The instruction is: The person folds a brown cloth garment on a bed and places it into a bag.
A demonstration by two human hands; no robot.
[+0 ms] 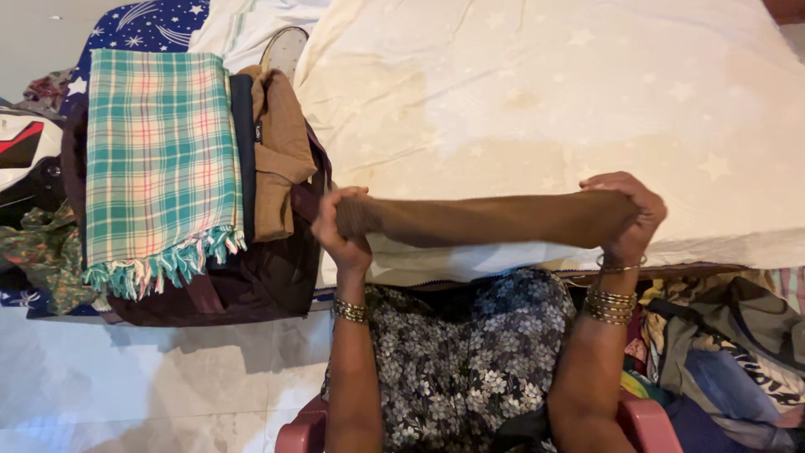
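A brown cloth (495, 220) is stretched out as a long band between my two hands, just above the near edge of a bed covered with a cream sheet (537, 101). My left hand (342, 225) grips its left end with closed fingers. My right hand (627, 210) clamps the right end. Both wrists carry gold bangles. My lap below is covered by a dark floral dress (470, 352).
A pile of folded clothes lies at the left of the bed: a green checked towel with fringe (159, 159), a tan garment (281, 151) and dark items underneath. A helmet (25, 151) sits at far left. More crumpled clothes (729, 352) lie at right. Pale tiled floor (151, 386) below.
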